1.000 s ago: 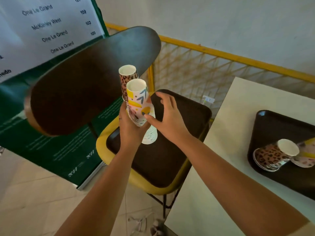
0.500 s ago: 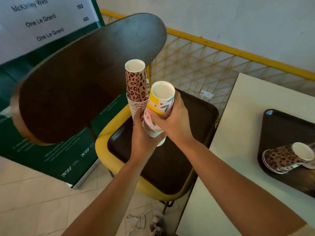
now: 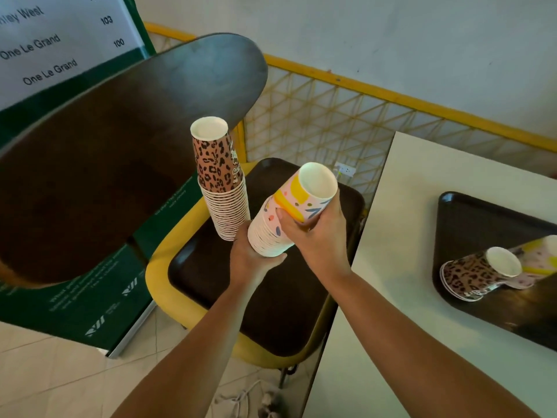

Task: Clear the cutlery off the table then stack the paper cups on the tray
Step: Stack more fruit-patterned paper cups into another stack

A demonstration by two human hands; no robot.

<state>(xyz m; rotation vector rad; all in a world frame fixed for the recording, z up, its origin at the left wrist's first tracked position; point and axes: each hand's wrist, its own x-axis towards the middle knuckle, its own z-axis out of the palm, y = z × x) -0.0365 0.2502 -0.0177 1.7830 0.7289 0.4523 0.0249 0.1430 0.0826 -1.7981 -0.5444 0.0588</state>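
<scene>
Two upside-down stacks of paper cups are held above a dark tray on a yellow chair seat [image 3: 271, 309]. My left hand [image 3: 251, 260] grips the bottoms of both stacks: the tall leopard-print stack [image 3: 220, 176] stands upright on the left. The pastel yellow-and-pink stack [image 3: 289, 215] leans to the right, and my right hand [image 3: 316, 236] is wrapped around its upper part. On the white table a second dark tray [image 3: 470, 218] holds a leopard-print cup [image 3: 479, 273] lying on its side, with a pastel cup [image 3: 539, 260] lying behind it.
The chair's dark wooden backrest [image 3: 120, 146] fills the left. A green and white sign [image 3: 54, 43] stands behind it. A yellow mesh railing [image 3: 331, 122] runs along the wall. The white table [image 3: 401, 267] sits at right, tiled floor below.
My right hand has tilted the pastel stack further right, away from the leopard stack. The view has shifted slightly, so the table tray shows more.
</scene>
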